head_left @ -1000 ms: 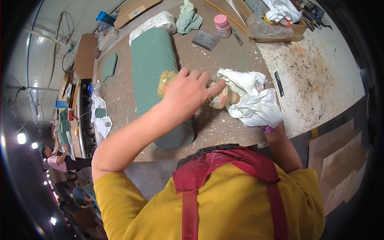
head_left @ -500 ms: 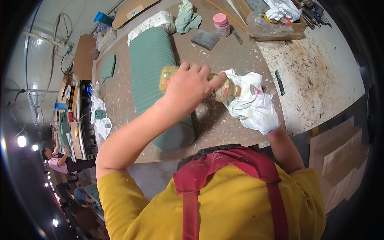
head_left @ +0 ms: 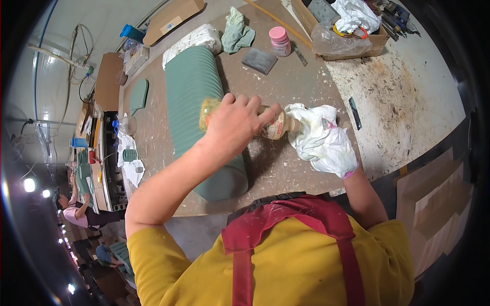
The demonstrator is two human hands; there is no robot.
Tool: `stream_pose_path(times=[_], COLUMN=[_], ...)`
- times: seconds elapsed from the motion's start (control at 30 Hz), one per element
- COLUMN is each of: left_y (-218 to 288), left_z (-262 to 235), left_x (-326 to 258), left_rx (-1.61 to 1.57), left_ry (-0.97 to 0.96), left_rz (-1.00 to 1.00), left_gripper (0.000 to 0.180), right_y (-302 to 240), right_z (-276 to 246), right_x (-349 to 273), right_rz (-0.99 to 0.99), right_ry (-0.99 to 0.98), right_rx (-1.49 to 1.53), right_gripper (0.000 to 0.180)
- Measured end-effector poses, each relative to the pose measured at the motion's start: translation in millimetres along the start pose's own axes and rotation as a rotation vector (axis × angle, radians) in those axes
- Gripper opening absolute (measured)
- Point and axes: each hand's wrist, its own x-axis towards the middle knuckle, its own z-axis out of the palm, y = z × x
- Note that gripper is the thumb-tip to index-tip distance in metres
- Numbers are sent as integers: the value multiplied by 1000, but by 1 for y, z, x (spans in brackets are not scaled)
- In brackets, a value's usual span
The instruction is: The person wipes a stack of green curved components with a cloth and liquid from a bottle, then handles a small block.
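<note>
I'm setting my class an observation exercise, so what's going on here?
A person holds a bottle sideways in the left hand, its neck toward a white cloth. The cloth covers the right hand, so its grip cannot be seen. A long green ribbed piece lies on the brown worktop, partly behind the bottle in this view.

bottle (head_left: 276,128) left of cloth (head_left: 325,145) — jar (head_left: 280,43) behind them on table (head_left: 306,84)

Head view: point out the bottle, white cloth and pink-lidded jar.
Bottle (head_left: 276,127), head view, its shoulder.
White cloth (head_left: 321,142), head view, its middle folds.
Pink-lidded jar (head_left: 281,47), head view, its upper body.
</note>
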Motion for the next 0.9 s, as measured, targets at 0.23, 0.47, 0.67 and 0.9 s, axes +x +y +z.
stream_pose_path(times=[0.23,0.47,0.67,0.9], left_y=[11,13,-1,-60], left_z=[52,105,123,81], left_x=[40,125,149,23], left_rx=[-654,-1110,-1482,-1174], left_ry=[139,619,523,538], left_rz=[-196,-392,-578,-488], left_gripper=[64,69,75,79], right_y=[0,6,21,27], right_z=[-25,-71,-53,-21], right_x=[13,50,31,-21], right_rz=[62,45,122,467], right_ry=[164,513,522,283], right_rx=[21,409,621,1037], right_gripper=[39,41,42,44])
